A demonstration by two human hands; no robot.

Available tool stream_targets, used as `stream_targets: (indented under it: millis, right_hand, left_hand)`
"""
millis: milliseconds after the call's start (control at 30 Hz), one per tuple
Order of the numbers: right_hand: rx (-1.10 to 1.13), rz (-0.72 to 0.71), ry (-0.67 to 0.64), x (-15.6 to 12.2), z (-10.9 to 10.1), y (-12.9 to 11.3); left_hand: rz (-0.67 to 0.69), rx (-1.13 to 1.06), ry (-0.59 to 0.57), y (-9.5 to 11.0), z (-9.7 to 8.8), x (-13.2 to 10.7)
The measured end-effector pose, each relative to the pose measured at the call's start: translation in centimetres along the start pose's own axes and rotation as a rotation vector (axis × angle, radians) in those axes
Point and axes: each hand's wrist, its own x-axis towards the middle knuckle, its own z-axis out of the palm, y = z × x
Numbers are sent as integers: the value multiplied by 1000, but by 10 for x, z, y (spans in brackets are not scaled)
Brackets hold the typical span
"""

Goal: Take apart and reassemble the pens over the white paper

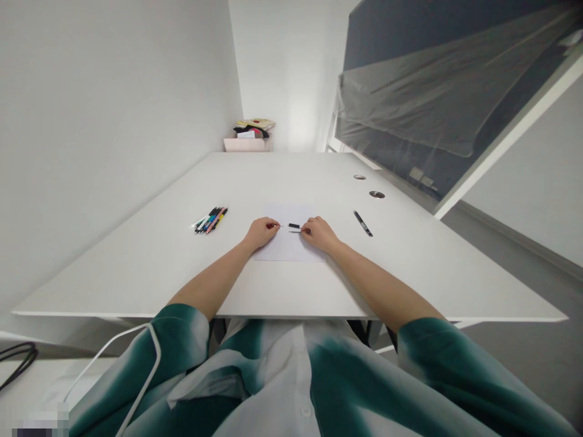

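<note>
My left hand (263, 232) is closed in a pinch on a thin, dark pen part, mostly hidden by the fingers, with a fine tip pointing right. Opposite it, my right hand (321, 233) pinches a slim dark pen piece (295, 231) that points left. Between the hands lies a short black pen cap (294, 226), just beyond the right-hand piece. Under both hands is a sheet of white paper (290, 250).
On the white table (282, 176), a bunch of several coloured pens (211, 221) lies left and a single black pen (363, 223) right. Two round cable holes (376, 195) sit near the right edge. A pink box (244, 144) holding cloth-like items stands at the far end.
</note>
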Motion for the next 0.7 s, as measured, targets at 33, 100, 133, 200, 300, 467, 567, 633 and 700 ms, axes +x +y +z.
stream_targets:
  millis: [33,100,133,200,300,467,567,633,700]
  right_hand:
    - [-4,0,-1,0,0,-1]
    - [19,-16,19,0,-1,-3]
    - [45,-36,38,0,-2,-4]
    - [108,-94,84,0,-3,-8]
    - [166,-165,133,0,-4,-15]
    - [165,-213,131,1,-2,-21]
    - [146,-212,132,1,-1,-21]
    - [129,-195,123,1,0,-19]
    - [104,-166,99,1,1,-17]
  left_hand:
    - [8,0,-4,2,0,0]
    - [27,-6,-12,7,2,-1]
    - [39,-12,-16,9,2,-2]
    - [71,-25,-27,14,3,-4]
    - [121,-46,-52,20,5,-5]
    - [140,-45,-98,22,8,-5]
    - [132,-16,-109,20,9,-5]
    - [122,35,-99,19,7,-5]
    - [110,114,-87,18,5,-5]
